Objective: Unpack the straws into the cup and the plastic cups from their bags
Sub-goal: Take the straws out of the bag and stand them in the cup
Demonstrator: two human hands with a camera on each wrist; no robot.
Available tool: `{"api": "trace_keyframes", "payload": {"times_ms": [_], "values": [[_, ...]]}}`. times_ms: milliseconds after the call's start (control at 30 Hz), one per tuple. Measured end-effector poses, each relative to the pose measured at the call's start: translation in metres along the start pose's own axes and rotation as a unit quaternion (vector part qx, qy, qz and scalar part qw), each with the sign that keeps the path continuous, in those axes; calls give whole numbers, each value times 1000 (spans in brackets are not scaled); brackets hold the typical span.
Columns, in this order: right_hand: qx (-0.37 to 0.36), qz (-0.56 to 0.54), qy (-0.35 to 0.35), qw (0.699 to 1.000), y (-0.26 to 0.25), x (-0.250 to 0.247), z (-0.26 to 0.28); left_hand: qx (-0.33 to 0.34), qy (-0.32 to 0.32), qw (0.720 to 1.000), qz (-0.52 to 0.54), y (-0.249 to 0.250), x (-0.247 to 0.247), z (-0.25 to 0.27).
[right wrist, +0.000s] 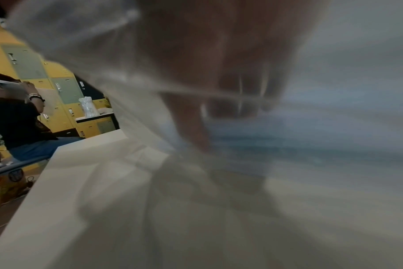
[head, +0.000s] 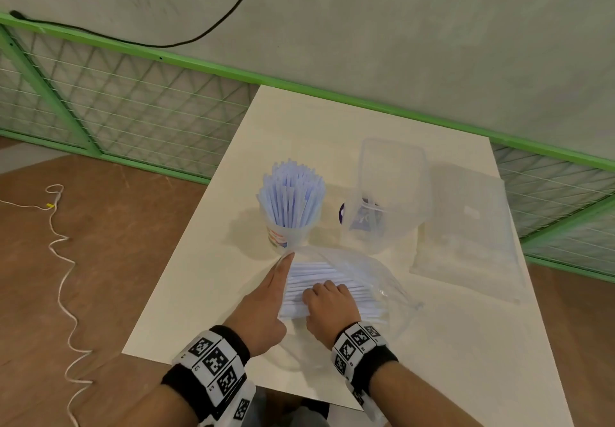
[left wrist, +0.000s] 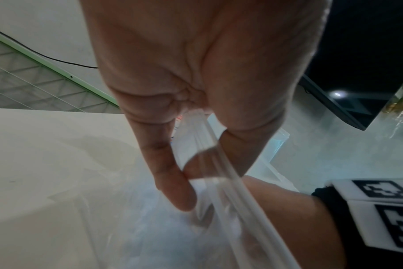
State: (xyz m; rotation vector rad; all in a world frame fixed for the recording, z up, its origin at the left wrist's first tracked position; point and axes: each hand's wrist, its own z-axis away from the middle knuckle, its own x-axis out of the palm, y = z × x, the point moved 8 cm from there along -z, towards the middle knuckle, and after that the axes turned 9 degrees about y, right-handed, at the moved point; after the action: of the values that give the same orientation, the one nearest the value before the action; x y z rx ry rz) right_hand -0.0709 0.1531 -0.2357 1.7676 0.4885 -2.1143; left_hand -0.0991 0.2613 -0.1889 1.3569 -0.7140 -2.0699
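Now, near me: my right hand (head: pixel 327 307) is inside the clear bag (head: pixel 372 270), fingers curled around a bunch of white straws (head: pixel 319 277).
Left hand: my left hand (head: pixel 266 303) pinches the bag's open edge, with the pointer finger held straight out.
Bag: it lies flat on the white table (head: pixel 186 310), its mouth facing left.
Cup: the cup (head: pixel 288 233) stands just past the bag, already packed with straws (head: pixel 293 193).
Farther: a clear tub (head: pixel 389 193) and another bag (head: pixel 472 227) sit to the right.
Risk: I think loose straws could slip and scatter, or my hand could knock the full cup over.
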Motion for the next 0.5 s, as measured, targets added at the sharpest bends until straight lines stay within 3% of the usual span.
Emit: {"api": "trace_keyframes", "payload": {"times_ms": [267, 500], "values": [[-13, 35, -63, 997, -1, 3, -9, 4, 9, 1000, 15, 1, -3, 1], [-3, 23, -51, 998, -2, 3, -7, 3, 11, 1000, 18, -4, -1, 2]]}}
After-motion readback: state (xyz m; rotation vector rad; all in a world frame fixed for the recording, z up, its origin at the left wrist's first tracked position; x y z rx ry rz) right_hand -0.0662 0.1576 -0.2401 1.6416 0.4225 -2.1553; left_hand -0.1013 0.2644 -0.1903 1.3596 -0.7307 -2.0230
